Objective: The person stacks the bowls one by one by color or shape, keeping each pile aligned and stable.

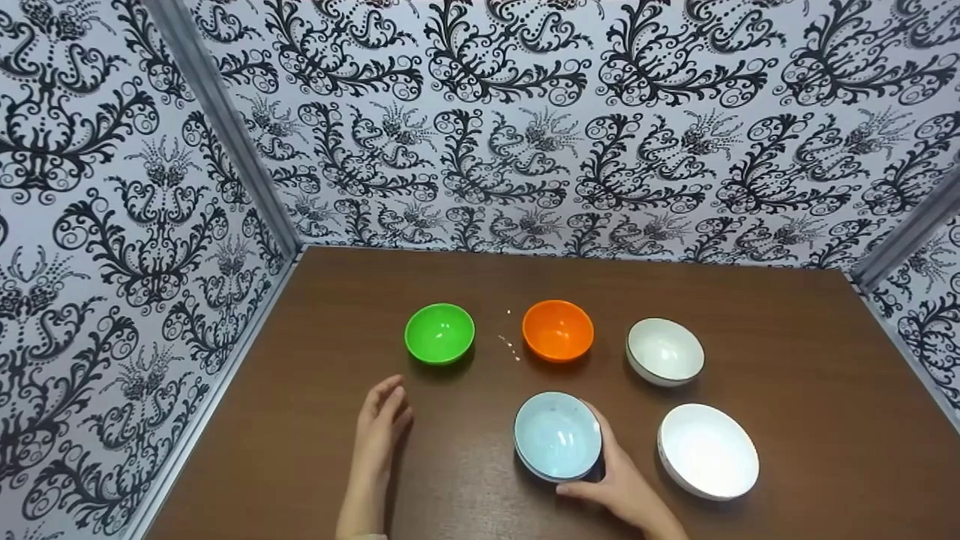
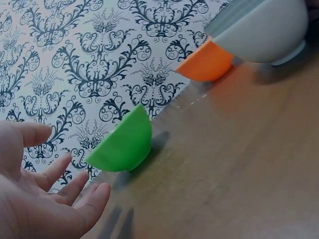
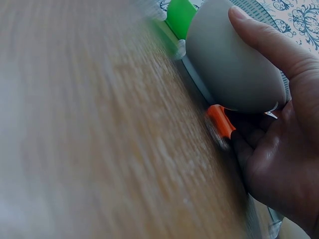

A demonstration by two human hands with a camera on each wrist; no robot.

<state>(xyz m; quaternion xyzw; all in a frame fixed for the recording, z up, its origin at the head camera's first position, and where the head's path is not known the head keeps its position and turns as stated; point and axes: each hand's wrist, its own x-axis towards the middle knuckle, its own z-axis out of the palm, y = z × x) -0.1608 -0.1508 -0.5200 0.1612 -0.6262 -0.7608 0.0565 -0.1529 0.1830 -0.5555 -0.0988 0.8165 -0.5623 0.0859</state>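
Note:
My right hand (image 1: 611, 476) grips a light blue bowl (image 1: 557, 436) by its right side, thumb at the near edge and fingers behind. In the right wrist view, the thumb presses the pale outer wall of this bowl (image 3: 232, 64); the fingers are partly hidden beneath and behind it. Whether its foot touches the table cannot be told. My left hand (image 1: 381, 420) holds nothing, its fingers loosely bent and spread in the left wrist view. Nearest to it is a green bowl (image 1: 440, 334), upright just beyond the fingertips.
An orange bowl (image 1: 558, 331) stands behind the light blue one. To the right are a pale bowl with a dark rim (image 1: 666, 351) and a white bowl (image 1: 708, 451). Small white specks lie on the brown table (image 1: 330, 315) between green and orange. Patterned walls (image 1: 510, 150) enclose the table's back and sides.

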